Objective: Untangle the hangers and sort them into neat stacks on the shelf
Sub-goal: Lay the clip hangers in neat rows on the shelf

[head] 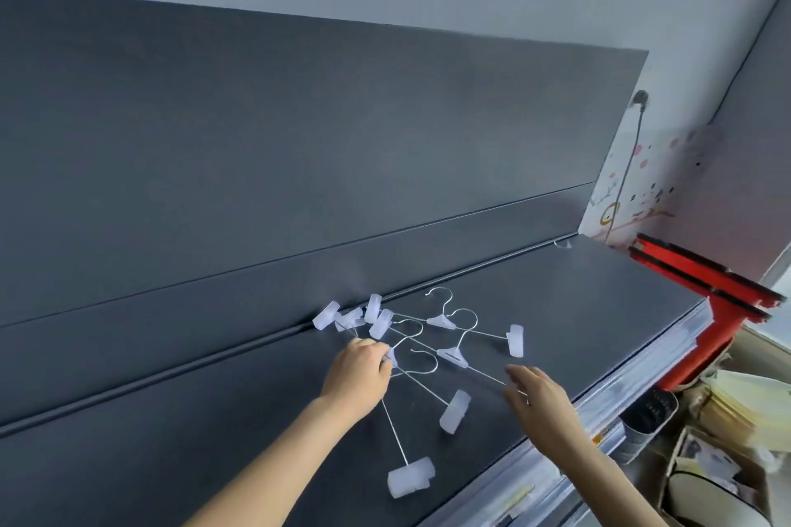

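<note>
Several thin wire hangers with translucent white clips (449, 353) lie tangled on the dark grey shelf (214, 441), close to its back panel. My left hand (357, 372) has its fingers curled round the middle piece of one hanger; that hanger's wire runs down to a clip (410, 476) near the front. My right hand (537, 394) hovers over the shelf's front edge, fingers relaxed, touching the end of a hanger's wire arm. Another clip (455, 411) lies between the two hands. More clips (368, 319) bunch together against the groove at the back.
A tall dark back panel (299, 141) rises behind the shelf. Clear price strips (620, 389) line the shelf's front edge. A red rack (702, 304) stands at the right, with boxes and papers (727, 419) below. A cable (629, 158) hangs on the right wall.
</note>
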`<move>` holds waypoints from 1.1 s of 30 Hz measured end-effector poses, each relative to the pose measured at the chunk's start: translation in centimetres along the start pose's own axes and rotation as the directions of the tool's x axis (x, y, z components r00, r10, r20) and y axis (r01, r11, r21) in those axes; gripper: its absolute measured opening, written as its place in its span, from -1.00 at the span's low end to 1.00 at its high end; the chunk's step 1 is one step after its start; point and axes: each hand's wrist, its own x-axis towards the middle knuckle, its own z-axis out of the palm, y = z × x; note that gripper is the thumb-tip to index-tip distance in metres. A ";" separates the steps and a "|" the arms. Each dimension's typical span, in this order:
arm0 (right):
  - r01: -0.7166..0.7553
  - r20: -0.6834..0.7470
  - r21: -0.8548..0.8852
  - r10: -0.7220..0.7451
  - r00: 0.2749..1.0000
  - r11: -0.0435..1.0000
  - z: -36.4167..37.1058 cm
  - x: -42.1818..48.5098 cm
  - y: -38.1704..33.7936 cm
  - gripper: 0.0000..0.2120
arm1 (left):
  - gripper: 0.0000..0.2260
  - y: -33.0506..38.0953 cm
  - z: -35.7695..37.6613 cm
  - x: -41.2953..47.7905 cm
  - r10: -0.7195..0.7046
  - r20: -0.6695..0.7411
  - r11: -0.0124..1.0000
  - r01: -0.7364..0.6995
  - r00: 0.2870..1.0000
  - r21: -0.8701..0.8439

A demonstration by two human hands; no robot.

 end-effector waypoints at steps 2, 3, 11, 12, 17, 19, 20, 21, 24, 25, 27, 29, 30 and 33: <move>0.010 0.012 -0.008 -0.010 1.000 1.000 0.1 1.7 0.2 -0.74 | -0.83 0.7 0.4 1.5 0.016 0.025 0.999 -0.017 1.000 0.045; 0.013 0.021 -0.014 -0.012 1.000 1.000 0.1 2.6 0.2 -0.76 | -0.84 1.0 0.6 2.1 0.014 0.043 0.997 -0.017 0.999 0.076; 0.147 0.152 0.018 -0.148 0.977 0.989 1.2 7.2 0.0 -0.77 | -0.56 2.3 1.7 5.2 -0.148 0.188 0.949 0.086 0.971 0.303; 0.164 0.165 0.026 -0.166 0.972 0.986 1.3 7.6 0.1 -0.72 | -0.55 2.6 1.8 5.4 -0.170 0.192 0.943 0.103 0.967 0.318; 0.209 0.236 0.054 -0.216 0.947 0.976 2.6 8.8 0.1 -0.77 | -0.49 3.6 1.8 5.6 -0.233 0.243 0.916 0.129 0.942 0.379; 0.220 0.247 0.050 -0.226 0.942 0.974 3.2 8.9 -0.1 -0.70 | -0.56 3.7 1.6 5.4 -0.248 0.254 0.904 0.129 0.935 0.409; 0.226 0.246 0.035 -0.228 0.942 0.973 3.4 9.0 -0.2 -0.65 | -0.62 3.7 1.5 5.3 -0.254 0.251 0.897 0.130 0.934 0.423; 0.227 0.247 0.010 -0.222 0.943 0.974 3.6 9.1 -0.3 -0.62 | -0.68 3.6 1.5 5.2 -0.262 0.248 0.893 0.137 0.933 0.428; 0.208 0.251 -0.040 -0.191 0.949 0.977 3.9 9.2 -0.7 -0.63 | -0.74 3.3 1.3 4.6 -0.268 0.223 0.899 0.161 0.937 0.406; 0.192 0.259 -0.042 -0.175 0.950 0.980 3.9 9.2 -0.8 -0.64 | -0.71 3.1 1.2 4.4 -0.272 0.214 0.907 0.176 0.938 0.382; 0.157 0.289 -0.019 -0.145 0.946 0.987 3.7 9.4 -0.8 -0.67 | -0.66 2.6 0.9 3.9 -0.269 0.201 0.928 0.198 0.942 0.315; 0.128 0.306 0.022 -0.129 0.943 0.992 3.3 9.7 -0.8 -0.69 | -0.64 2.3 0.5 3.2 -0.268 0.207 0.943 0.212 0.941 0.257; 0.127 0.303 0.043 -0.134 0.944 0.991 3.1 9.8 -0.9 -0.69 | -0.66 2.1 0.3 2.9 -0.263 0.210 0.948 0.212 0.942 0.239; 0.139 0.289 0.099 -0.162 0.943 0.985 2.5 9.8 -1.0 -0.69 | -0.80 1.2 0.2 2.1 -0.242 0.186 0.960 0.207 0.952 0.189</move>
